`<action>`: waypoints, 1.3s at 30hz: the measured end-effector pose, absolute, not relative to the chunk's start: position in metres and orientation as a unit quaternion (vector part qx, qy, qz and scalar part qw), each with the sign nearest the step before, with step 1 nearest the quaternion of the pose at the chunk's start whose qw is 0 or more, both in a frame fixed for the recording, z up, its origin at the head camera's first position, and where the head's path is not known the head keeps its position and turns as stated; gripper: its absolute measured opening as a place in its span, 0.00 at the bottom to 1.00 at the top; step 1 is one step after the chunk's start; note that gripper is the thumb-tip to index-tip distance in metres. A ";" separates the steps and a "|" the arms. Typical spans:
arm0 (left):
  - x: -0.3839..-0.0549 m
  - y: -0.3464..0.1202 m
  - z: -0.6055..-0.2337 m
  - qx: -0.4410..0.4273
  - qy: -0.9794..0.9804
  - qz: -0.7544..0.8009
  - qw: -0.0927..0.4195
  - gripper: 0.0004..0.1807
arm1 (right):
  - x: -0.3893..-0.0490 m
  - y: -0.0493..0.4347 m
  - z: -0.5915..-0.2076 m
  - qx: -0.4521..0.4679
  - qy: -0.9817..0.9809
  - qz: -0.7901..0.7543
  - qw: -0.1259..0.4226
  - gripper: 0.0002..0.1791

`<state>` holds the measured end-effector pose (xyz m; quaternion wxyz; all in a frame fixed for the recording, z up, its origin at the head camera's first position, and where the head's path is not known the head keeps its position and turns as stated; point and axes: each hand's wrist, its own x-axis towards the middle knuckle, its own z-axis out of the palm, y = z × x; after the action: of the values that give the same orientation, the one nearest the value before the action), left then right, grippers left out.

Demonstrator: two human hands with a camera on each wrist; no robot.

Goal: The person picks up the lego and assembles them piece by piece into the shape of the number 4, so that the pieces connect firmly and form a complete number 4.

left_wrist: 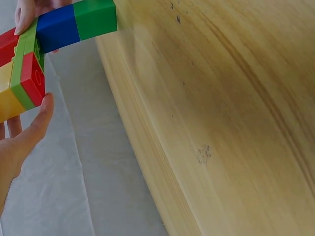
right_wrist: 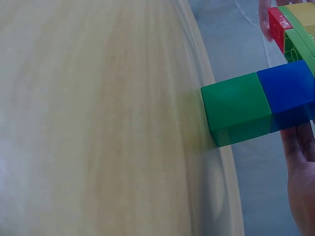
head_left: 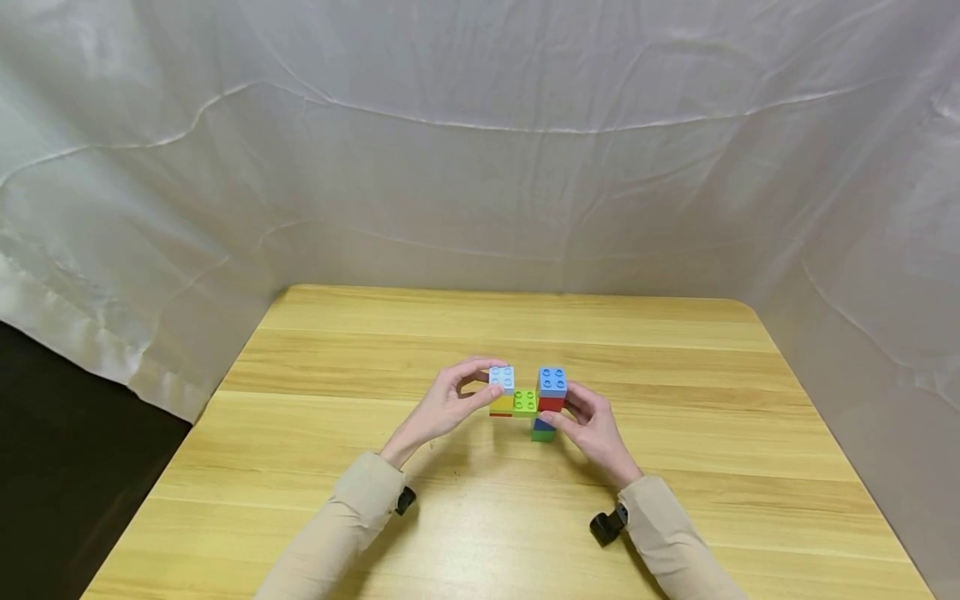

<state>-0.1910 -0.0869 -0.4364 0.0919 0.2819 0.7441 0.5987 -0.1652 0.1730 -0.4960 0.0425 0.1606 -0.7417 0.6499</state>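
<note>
Both hands are on one joined toy brick structure. Its right column has a green brick [right_wrist: 236, 110] at the bottom, at or close to the tabletop. Above that come a dark blue brick [right_wrist: 285, 96], a lime green piece [head_left: 525, 403] reaching left, a red brick [head_left: 551, 403] and a blue brick [head_left: 552, 382]. On the left end a light blue brick [head_left: 501, 377] tops a yellow brick [head_left: 501, 405], with a smaller red brick [left_wrist: 33, 78] underneath. My left hand [head_left: 450, 398] grips this left end. The right hand [head_left: 596, 429] holds the right column between thumb and fingers.
A wooden table [head_left: 315, 467] lies under the hands. Pale fabric [head_left: 480, 192] hangs behind it and at the sides. A dark area [head_left: 67, 458] borders the table's left edge. Black wrist cameras [head_left: 607, 527] sit near the sleeve cuffs.
</note>
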 end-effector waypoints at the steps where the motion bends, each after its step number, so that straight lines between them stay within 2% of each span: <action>1: -0.191 -0.087 -0.436 0.282 0.745 0.597 0.092 0.20 | -0.165 0.173 -0.496 0.161 -0.742 0.650 0.042 0.27; 25: -0.190 -0.086 -0.440 0.279 0.731 0.615 0.097 0.21 | -0.165 0.173 -0.495 0.157 -0.744 0.649 0.041 0.28; 28: -0.190 -0.087 -0.441 0.280 0.724 0.623 0.101 0.25 | -0.165 0.172 -0.495 0.157 -0.744 0.648 0.042 0.28; 34: -0.189 -0.084 -0.447 0.301 0.742 0.595 0.071 0.44 | -0.164 0.172 -0.494 0.148 -0.743 0.652 0.038 0.28; 39: -0.190 -0.081 -0.451 0.332 0.768 0.546 0.040 0.49 | -0.163 0.171 -0.492 0.141 -0.743 0.653 0.039 0.27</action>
<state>-0.1901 -0.0814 -0.4510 0.0396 0.3322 0.7678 0.5464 -0.1629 0.1706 -0.4921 0.0392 0.1406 -0.7428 0.6534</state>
